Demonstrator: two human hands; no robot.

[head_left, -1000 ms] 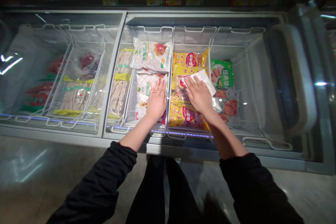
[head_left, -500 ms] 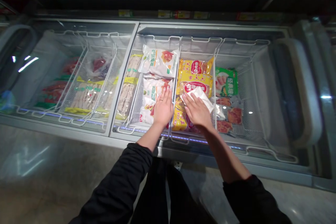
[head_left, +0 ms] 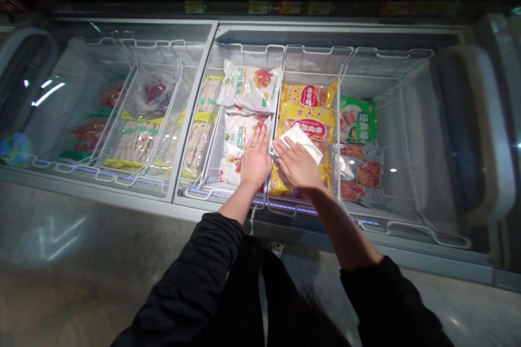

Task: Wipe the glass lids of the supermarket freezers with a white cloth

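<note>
My left hand (head_left: 256,160) lies flat on the freezer's glass lid, fingers stretched out, a ring on one finger. Beneath the glass there, white bags of frozen chicken pieces (head_left: 251,87) sit in a wire basket. Just to the right, my right hand (head_left: 299,162) holds a folded white cloth (head_left: 307,143) flat against the glass under its outstretched fingers. Part of the cloth is hidden by that hand. Below it are yellow bags of frozen food (head_left: 309,96), partly covered from view.
A metal frame strip (head_left: 191,114) divides the lid's two panes. Curved handles stand at the left (head_left: 24,38) and right (head_left: 499,119) ends. A green package (head_left: 358,119) and clear meat packs (head_left: 368,171) lie in the right basket. Another freezer stands behind.
My right hand and the white cloth have slid left across the glass, closer to my left hand. My left hand stays about where it was. The view has shifted slightly.
</note>
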